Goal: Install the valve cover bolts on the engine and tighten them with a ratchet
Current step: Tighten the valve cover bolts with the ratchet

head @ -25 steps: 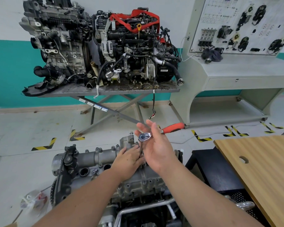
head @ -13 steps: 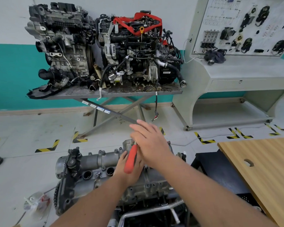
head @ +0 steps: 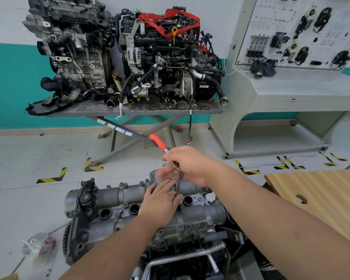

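Observation:
The grey valve cover of the engine lies in front of me, with several bolts seated along its edges. My right hand grips the head end of a ratchet; its red handle sticks out up and to the left. A long extension runs down from the ratchet head to the cover. My left hand lies on the cover with its fingers around the lower end of the extension. The bolt under the extension is hidden by my fingers.
A wooden tabletop with a hole stands at the right. Behind, two engines sit on a metal stand, and a grey training console is at the back right. A plastic bag lies on the floor at the left.
The ratchet handle has swung from pointing right, through pointing toward me, to pointing up and left. My right hand kept hold of the ratchet head; my left hand stayed on the cover.

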{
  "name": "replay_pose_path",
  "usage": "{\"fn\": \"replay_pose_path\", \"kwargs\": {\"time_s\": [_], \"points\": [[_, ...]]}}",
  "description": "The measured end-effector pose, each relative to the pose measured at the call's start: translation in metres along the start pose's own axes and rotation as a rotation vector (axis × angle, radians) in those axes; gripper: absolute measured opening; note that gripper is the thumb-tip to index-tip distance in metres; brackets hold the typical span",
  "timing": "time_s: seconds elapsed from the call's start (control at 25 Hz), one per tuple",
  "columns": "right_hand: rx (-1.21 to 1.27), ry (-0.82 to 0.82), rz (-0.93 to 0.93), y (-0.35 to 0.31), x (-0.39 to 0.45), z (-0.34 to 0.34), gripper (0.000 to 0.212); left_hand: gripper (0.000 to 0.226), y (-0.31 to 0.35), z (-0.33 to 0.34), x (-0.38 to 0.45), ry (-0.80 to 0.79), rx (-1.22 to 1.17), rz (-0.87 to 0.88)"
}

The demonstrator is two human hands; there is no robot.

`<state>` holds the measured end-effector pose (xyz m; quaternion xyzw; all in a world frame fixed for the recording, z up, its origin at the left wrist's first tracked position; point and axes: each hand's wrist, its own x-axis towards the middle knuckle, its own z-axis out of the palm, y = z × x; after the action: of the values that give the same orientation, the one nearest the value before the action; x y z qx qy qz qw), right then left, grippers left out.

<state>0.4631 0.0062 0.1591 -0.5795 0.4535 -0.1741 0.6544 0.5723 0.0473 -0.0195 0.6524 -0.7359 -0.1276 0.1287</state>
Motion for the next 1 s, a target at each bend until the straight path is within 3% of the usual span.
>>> {"fn": "replay_pose_path", "kwargs": {"time_s": [0.04, 0.16, 0.24, 0.28, 0.36, 0.44, 0.52, 0.56, 0.6, 0.76, 0.88, 1.0], "points": [[0.268, -0.015, -0.011, 0.006, -0.001, 0.004, 0.004, 0.067, 0.001, -0.001, -0.001, 0.0, 0.012, 0.008], [0.845, 0.124, -0.125, 0.024, 0.005, 0.018, 0.025, 0.061, 0.002, -0.005, -0.002, 0.021, 0.012, 0.007], [1.018, 0.22, -0.23, 0.033, 0.01, 0.021, 0.031, 0.057, 0.003, -0.007, -0.001, 0.01, 0.016, -0.009], [0.965, 0.259, -0.295, 0.038, 0.01, 0.024, 0.027, 0.057, 0.002, -0.008, -0.002, -0.005, 0.035, -0.011], [0.576, 0.38, -0.408, 0.05, 0.005, 0.027, 0.015, 0.053, 0.002, -0.01, -0.002, -0.015, 0.067, -0.024], [0.009, 0.535, -0.596, 0.064, 0.003, 0.027, 0.019, 0.048, 0.004, -0.013, -0.002, -0.018, 0.08, -0.008], [-0.543, 0.608, -0.917, 0.073, 0.007, 0.023, 0.027, 0.05, 0.006, -0.013, -0.001, -0.026, -0.128, -0.015], [-0.77, 0.621, -1.026, 0.074, 0.009, 0.021, 0.028, 0.049, 0.009, -0.013, -0.001, 0.043, -0.288, -0.044], [-0.939, 0.622, -1.066, 0.071, 0.01, 0.021, 0.027, 0.045, 0.011, -0.012, -0.001, 0.093, -0.3, -0.098], [-1.335, 0.607, -0.912, 0.05, 0.004, 0.016, 0.032, 0.045, 0.007, -0.007, -0.006, 0.13, -0.152, 0.017], [-1.595, 0.516, -0.718, 0.026, 0.0, 0.01, 0.039, 0.044, 0.003, -0.006, -0.003, 0.115, -0.071, -0.011], [-1.621, 0.418, -0.444, -0.002, 0.008, 0.009, 0.025, 0.055, -0.002, 0.001, 0.001, 0.07, -0.017, -0.001]]}}
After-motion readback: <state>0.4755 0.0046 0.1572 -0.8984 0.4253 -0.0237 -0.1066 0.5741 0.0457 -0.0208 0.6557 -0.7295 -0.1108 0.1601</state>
